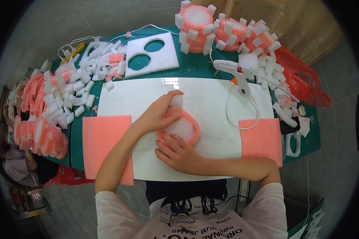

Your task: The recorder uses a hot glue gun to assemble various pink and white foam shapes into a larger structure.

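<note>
Pressing a white foam block (176, 102) to a pink foam ring (196, 129), the left hand (161, 115) clamps both in its fingers; the right hand (182, 157) grips the near wall, fingers bent, seemingly steadying it toward the bench's front edge.

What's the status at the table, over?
Left hand on white foam block at far side of pink foam ring. Right hand holding ring's near rim. Glue gun off right, touching neither hand.
</note>
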A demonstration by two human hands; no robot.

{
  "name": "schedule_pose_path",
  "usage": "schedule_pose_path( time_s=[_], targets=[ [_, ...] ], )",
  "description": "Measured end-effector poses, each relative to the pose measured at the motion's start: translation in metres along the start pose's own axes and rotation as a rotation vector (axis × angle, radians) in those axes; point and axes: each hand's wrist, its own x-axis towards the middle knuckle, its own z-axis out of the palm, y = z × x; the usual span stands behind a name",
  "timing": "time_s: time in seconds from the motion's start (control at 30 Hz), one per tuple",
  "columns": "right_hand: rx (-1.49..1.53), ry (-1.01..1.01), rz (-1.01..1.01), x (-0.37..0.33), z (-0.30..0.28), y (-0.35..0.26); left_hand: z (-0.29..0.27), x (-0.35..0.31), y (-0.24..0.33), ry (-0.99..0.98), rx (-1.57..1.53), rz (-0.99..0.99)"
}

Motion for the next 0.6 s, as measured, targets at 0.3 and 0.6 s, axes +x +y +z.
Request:
schedule_pose_path(
  time_s=[0.3, 0.6],
  targets=[
    [-0.007, -0.011, -0.004, 0.0001, 0.0000, -0.0007, -0.0007, -0.0010, 0.0014, 0.008, 0.005, 0.008],
    [-0.002, -0.003, -0.002, 0.0003, 0.0009, -0.0009, -0.0018, -0.0016, 0.0030, 0.002, -0.006, -0.012]
  ],
)
